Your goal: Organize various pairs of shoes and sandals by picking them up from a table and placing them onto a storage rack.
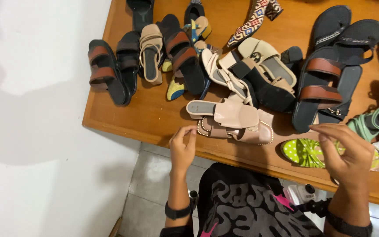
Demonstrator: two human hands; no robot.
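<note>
Wooden tabletop (123,109) beside a white wall carries a jumble of sandals, and nearest me, at its near edge, lies a pair of pale pink slides (235,123), one stacked on the other. My left hand (183,147) hovers just at their left end, fingers loosely curled and holding nothing, while my right hand (345,151) hangs half-closed and empty over a green dotted sandal (305,152) on the right. I judge this the reach before a grasp; next calls for closing my left fingers on the slides.
</note>
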